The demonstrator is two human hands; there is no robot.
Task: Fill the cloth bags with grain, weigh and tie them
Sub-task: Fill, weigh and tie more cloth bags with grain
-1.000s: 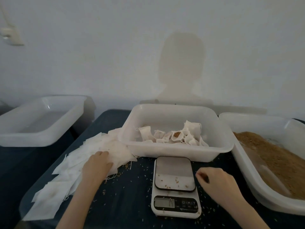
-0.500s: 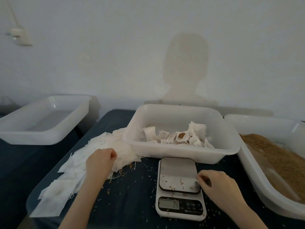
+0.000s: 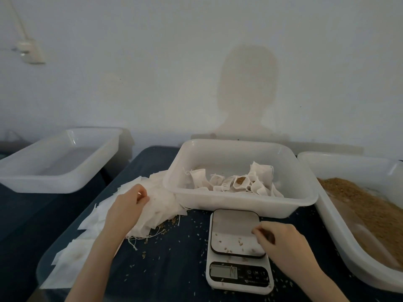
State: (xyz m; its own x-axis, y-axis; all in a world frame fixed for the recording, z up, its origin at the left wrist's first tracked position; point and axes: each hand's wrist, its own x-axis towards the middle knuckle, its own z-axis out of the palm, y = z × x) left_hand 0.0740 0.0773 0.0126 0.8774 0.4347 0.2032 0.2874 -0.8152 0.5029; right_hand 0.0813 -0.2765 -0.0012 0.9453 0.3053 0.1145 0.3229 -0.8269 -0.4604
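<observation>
Behind the table a pale wall carries our shadow, and the dark cloth over the table is speckled with spilled grain. Our left hand sits on the heap of empty bags, fingers curled and pinching the top one at its far edge. Our right hand hangs over the right side of the scale, fingers curled inward; whether it pinches a few kernels off the plate or holds nothing, we cannot tell. Loose kernels lie on the plate.

What matters for the coming move is the layout. The heap of bags lies left of the scale, running from the near left corner of the table up toward the middle tub, so the left hand is the nearer one and is already on it. The grain lies in the right tub, well to the right of the scale, on the right hand's side. We judge that the pinched bag must travel right, across the scale, to meet the grain, or the right hand must bring grain over to it.

Filled bags rest in the middle tub, one gaping open with grain showing. A further tub stands off to the left. We judge the round just beginning, with a fresh bag being singled out
</observation>
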